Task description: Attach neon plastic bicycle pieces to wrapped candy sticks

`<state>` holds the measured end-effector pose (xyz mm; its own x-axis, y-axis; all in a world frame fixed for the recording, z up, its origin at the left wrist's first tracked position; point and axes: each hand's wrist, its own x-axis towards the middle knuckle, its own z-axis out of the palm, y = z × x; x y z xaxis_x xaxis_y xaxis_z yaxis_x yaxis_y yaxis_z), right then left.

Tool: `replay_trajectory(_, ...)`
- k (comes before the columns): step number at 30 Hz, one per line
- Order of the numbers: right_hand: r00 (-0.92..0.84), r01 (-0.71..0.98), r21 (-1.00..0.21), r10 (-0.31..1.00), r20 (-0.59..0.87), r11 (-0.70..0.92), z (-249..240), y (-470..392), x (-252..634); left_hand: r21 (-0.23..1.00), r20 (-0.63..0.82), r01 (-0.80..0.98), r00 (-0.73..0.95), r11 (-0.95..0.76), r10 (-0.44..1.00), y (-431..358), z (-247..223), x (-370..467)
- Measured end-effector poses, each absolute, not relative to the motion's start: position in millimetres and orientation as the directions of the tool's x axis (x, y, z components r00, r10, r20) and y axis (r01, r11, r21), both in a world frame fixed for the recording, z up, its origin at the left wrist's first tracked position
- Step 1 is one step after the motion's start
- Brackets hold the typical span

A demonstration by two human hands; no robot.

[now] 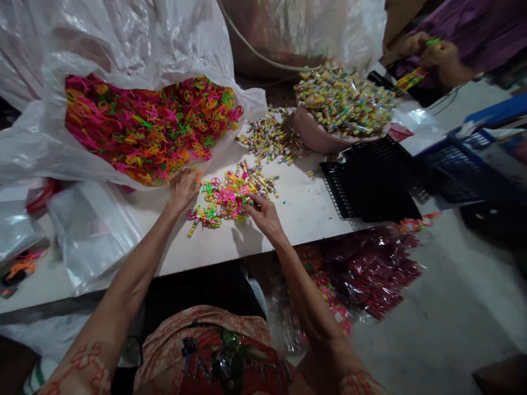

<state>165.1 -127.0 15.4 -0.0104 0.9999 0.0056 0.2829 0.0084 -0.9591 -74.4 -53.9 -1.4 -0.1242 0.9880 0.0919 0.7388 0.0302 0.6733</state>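
Observation:
A loose pile of small bright plastic pieces with spoked rings, like toy bicycles (228,198), lies on the white table between my hands. Their colours are pink, green, yellow and orange. My left hand (184,188) is closed, fingers curled down by the lip of a big clear plastic bag (35,140) full of similar pieces (160,129). Some orange shows at its fingertips, but what they grip is not clear. My right hand (265,218) reaches the pile's right side, thumb and fingers apart, fingertips touching pink pieces. Short clear tubes with coloured beads (263,181) lie just behind.
A pink basin (315,133) heaped with bead-filled tubes (346,101) stands at the back. Black plastic baskets (370,184) sit on the right, flat clear bags (96,225) on the left. Packed bags (370,274) lie below the table edge. Another person's hands (436,57) hold green pieces.

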Motion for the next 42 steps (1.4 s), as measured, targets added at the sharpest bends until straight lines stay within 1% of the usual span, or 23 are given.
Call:
replay_trajectory(2, -0.081, 0.157, -0.986, 0.994, -0.073, -0.059, 18, -134, 159, 0.731, 0.076, 0.677, -0.203, 0.084, 0.976, -59, 1, -77)
replay_trajectory(4, -0.119, 0.057, -0.989, 0.982, -0.145, -0.139, 23, -140, 153, 0.842, 0.046, 0.522, -0.318, 0.135, 0.947, -71, 8, -79)
replay_trajectory(6, -0.124, -0.033, -0.979, 0.973, -0.197, -0.202, 28, -144, 146, 0.962, -0.075, 0.219, -0.368, 0.165, 0.927, -90, 17, -78)
replay_trajectory(7, -0.122, -0.075, -0.972, 0.97, -0.212, -0.222, 30, -146, 142, 0.982, -0.16, 0.04, -0.337, 0.184, 0.928, -102, 22, -75)
replay_trajectory(8, -0.121, -0.116, -0.965, 0.968, -0.222, -0.236, 32, -147, 137, 0.969, -0.241, -0.125, -0.272, 0.214, 0.932, -114, 26, -72)
replay_trajectory(10, -0.125, -0.184, -0.949, 0.964, -0.234, -0.255, 32, -148, 127, 0.893, -0.347, -0.348, -0.128, 0.285, 0.929, -137, 34, -63)
replay_trajectory(12, -0.131, -0.225, -0.936, 0.961, -0.245, -0.269, 31, -149, 118, 0.825, -0.399, -0.467, -0.081, 0.319, 0.914, -155, 37, -52)
replay_trajectory(14, -0.148, -0.234, -0.927, 0.953, -0.264, -0.293, 29, -151, 113, 0.783, -0.426, -0.538, -0.098, 0.312, 0.899, -165, 36, -42)
replay_trajectory(16, -0.165, -0.237, -0.919, 0.945, -0.282, -0.315, 27, -154, 111, 0.77, -0.433, -0.565, -0.125, 0.295, 0.893, -170, 33, -36)
replay_trajectory(20, -0.192, -0.274, -0.9, 0.936, -0.295, -0.34, 26, -159, 115, 0.781, -0.419, -0.551, -0.114, 0.293, 0.901, -175, 30, -32)
replay_trajectory(24, -0.246, -0.324, -0.875, 0.925, -0.288, -0.359, 28, -158, 121, 0.784, -0.425, -0.531, -0.082, 0.322, 0.901, -178, 33, -32)
replay_trajectory(29, -0.37, -0.299, -0.859, 0.88, -0.297, -0.415, 32, -155, 127, 0.771, -0.45, -0.519, -0.034, 0.369, 0.893, -180, 33, -33)
replay_trajectory(35, -0.416, -0.333, -0.813, 0.848, -0.327, -0.477, 29, -157, 134, 0.786, -0.429, -0.474, 0.045, 0.397, 0.902, -181, 30, -34)
replay_trajectory(38, -0.467, -0.304, -0.799, 0.812, -0.349, -0.518, 26, -155, 140, 0.807, -0.409, -0.435, 0.079, 0.4, 0.909, -183, 29, -34)
replay_trajectory(42, -0.522, -0.232, -0.785, 0.754, -0.398, -0.575, 27, -153, 146, 0.836, -0.361, -0.419, 0.065, 0.353, 0.93, -187, 22, -31)
